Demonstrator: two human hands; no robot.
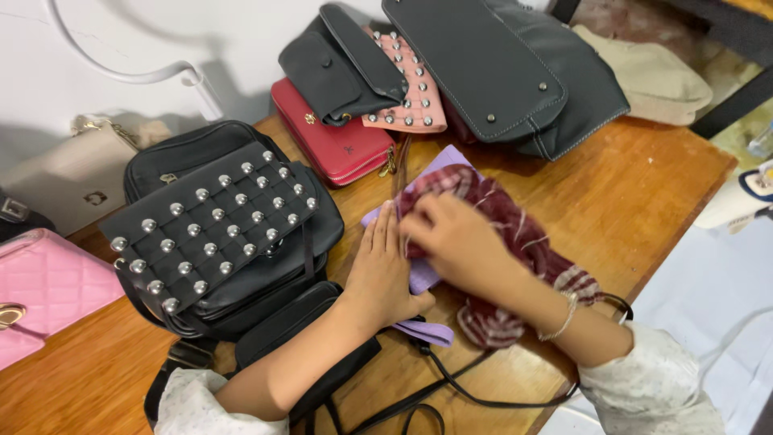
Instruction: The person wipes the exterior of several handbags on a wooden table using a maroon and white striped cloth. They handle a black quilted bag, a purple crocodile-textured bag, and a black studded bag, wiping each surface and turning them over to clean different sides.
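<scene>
My left hand (381,270) lies flat, fingers together, on a lilac purse (422,276) in the middle of the wooden table (644,185). My right hand (455,238) presses and grips a dark red checked cloth (515,229) that lies bunched over the purse. A silver bracelet sits on my right wrist. Most of the purse is hidden under the cloth and my hands.
A black studded backpack (217,225) lies to the left, its black straps (451,387) trailing toward the front edge. A pink quilted bag (40,290), beige bag (72,173), red wallet (334,137), small black purse (338,68), pink studded purse (415,93), large grey bag (515,64) and beige pouch (644,72) surround them.
</scene>
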